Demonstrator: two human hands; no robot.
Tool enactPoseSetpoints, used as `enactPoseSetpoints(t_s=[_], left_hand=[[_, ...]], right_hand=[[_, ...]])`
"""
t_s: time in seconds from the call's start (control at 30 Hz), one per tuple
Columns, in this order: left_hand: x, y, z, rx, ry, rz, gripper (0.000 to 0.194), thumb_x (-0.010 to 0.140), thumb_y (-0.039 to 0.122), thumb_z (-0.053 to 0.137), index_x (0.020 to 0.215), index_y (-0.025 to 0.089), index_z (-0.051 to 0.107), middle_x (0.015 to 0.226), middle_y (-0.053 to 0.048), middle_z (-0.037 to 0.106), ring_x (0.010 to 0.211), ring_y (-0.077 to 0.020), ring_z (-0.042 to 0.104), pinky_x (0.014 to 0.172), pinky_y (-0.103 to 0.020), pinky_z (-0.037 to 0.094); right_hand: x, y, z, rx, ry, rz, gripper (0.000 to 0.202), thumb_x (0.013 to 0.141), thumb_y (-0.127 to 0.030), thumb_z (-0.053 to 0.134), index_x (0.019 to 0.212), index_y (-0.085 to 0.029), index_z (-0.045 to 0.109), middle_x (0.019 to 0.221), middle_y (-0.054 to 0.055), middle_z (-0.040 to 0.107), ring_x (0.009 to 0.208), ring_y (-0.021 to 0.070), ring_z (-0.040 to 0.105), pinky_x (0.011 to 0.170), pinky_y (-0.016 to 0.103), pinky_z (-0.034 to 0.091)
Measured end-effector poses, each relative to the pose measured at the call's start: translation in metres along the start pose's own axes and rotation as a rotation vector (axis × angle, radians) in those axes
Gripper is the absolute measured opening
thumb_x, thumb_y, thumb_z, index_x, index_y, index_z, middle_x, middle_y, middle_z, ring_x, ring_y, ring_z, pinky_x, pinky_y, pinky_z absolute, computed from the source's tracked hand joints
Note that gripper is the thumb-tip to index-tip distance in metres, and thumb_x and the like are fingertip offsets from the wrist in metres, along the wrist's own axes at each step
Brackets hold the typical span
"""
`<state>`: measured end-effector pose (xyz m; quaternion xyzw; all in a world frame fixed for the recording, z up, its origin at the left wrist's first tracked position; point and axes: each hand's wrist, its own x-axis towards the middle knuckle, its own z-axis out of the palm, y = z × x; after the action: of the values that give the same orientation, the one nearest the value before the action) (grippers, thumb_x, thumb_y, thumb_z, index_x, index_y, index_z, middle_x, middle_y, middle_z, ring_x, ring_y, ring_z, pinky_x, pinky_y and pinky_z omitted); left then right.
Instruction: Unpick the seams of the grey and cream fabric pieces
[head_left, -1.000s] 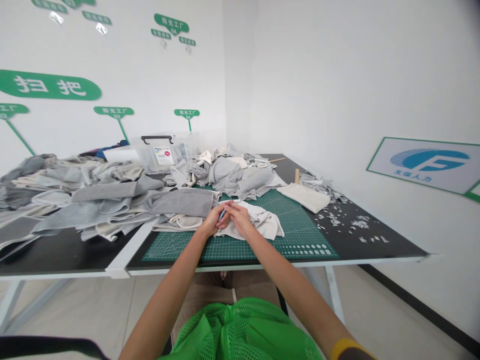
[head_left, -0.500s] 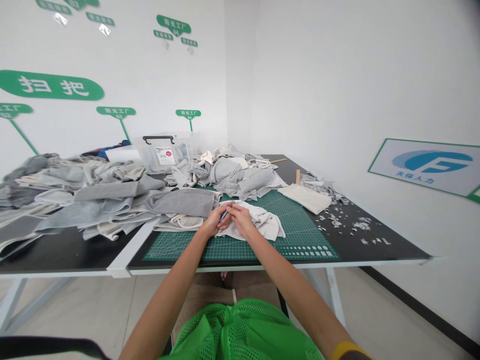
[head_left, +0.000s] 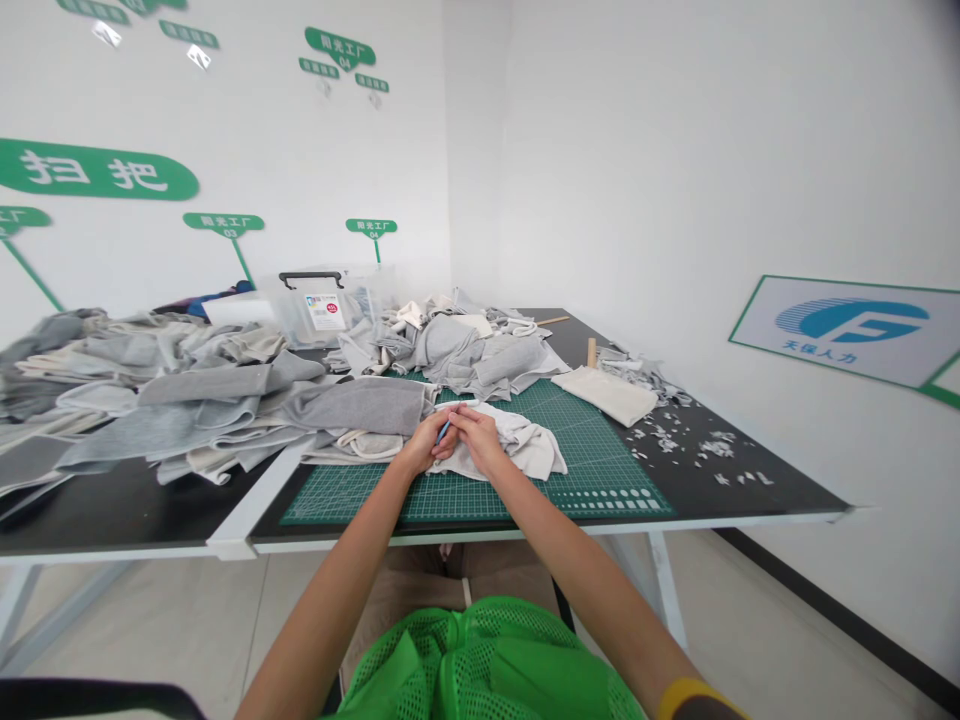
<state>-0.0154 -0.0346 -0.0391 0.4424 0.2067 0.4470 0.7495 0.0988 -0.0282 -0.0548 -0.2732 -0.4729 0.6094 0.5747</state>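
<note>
My left hand (head_left: 426, 442) and my right hand (head_left: 477, 434) meet over the near part of a green cutting mat (head_left: 600, 470). A slim blue object (head_left: 443, 432), its kind too small to make out, shows in the closed fingers of my left hand. Around and under both hands lies a crumpled white cloth (head_left: 536, 446). The fingers of my right hand are pinched at the cloth's upper edge, close against the left fingertips. Touching the cloth on its left is a grey cloth piece (head_left: 360, 405).
Heaped grey and cream cloths (head_left: 187, 400) cover the left of the table, with another pile (head_left: 480, 350) behind the mat. A clear plastic box (head_left: 292, 315) stands at the back. To the right are a folded cream cloth (head_left: 607, 394) and scattered scraps (head_left: 716, 448).
The view has shifted slightly, so the scene sits a little further left. Both hands stay together at the white cloth, with hardly any visible movement.
</note>
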Motion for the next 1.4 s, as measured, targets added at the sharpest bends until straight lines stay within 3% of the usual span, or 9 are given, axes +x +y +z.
enactPoseSetpoints(t_s=[0.23, 0.6, 1.03, 1.23, 1.4], left_hand=[[-0.002, 0.001, 0.002, -0.013, -0.001, 0.006, 0.029, 0.097, 0.039, 0.046, 0.096, 0.012, 0.058, 0.045, 0.012, 0.039, 0.026, -0.0009, 0.021, 0.026, -0.013, 0.021], [-0.006, 0.009, 0.005, -0.038, -0.076, -0.024, 0.036, 0.093, 0.031, 0.048, 0.124, 0.013, 0.054, 0.037, 0.010, 0.039, 0.021, -0.0040, 0.020, 0.025, -0.012, 0.027], [-0.007, 0.010, 0.006, -0.048, -0.108, -0.023, 0.039, 0.096, 0.029, 0.042, 0.133, 0.016, 0.048, 0.036, 0.010, 0.039, 0.021, -0.0052, 0.021, 0.025, -0.012, 0.027], [-0.007, 0.011, 0.007, -0.048, -0.108, -0.046, 0.042, 0.097, 0.031, 0.041, 0.136, 0.016, 0.044, 0.057, 0.000, 0.062, 0.022, -0.0025, 0.026, 0.025, -0.012, 0.028], [-0.006, 0.009, 0.007, -0.044, -0.114, -0.034, 0.043, 0.096, 0.029, 0.041, 0.137, 0.014, 0.043, 0.058, -0.001, 0.063, 0.022, -0.0023, 0.028, 0.025, -0.011, 0.027]], right_hand=[[-0.003, -0.005, 0.002, 0.022, -0.035, -0.027, 0.025, 0.091, -0.030, 0.058, 0.108, -0.014, 0.059, 0.107, 0.006, 0.062, 0.091, 0.0171, 0.063, 0.079, 0.037, 0.054], [-0.003, -0.006, 0.001, 0.053, -0.063, -0.017, 0.023, 0.091, -0.030, 0.058, 0.106, -0.013, 0.060, 0.104, 0.005, 0.063, 0.089, 0.0163, 0.063, 0.078, 0.035, 0.054], [-0.004, -0.007, 0.002, 0.049, -0.053, -0.003, 0.022, 0.091, -0.031, 0.058, 0.104, -0.013, 0.060, 0.101, 0.005, 0.064, 0.086, 0.0153, 0.063, 0.075, 0.034, 0.054], [-0.004, -0.004, 0.001, 0.022, -0.054, 0.037, 0.023, 0.092, -0.031, 0.056, 0.106, -0.013, 0.059, 0.100, 0.004, 0.063, 0.081, 0.0140, 0.063, 0.070, 0.031, 0.055], [-0.002, -0.001, 0.000, 0.008, -0.031, 0.054, 0.025, 0.092, -0.032, 0.056, 0.109, -0.014, 0.058, 0.101, 0.005, 0.062, 0.082, 0.0143, 0.063, 0.070, 0.031, 0.055]])
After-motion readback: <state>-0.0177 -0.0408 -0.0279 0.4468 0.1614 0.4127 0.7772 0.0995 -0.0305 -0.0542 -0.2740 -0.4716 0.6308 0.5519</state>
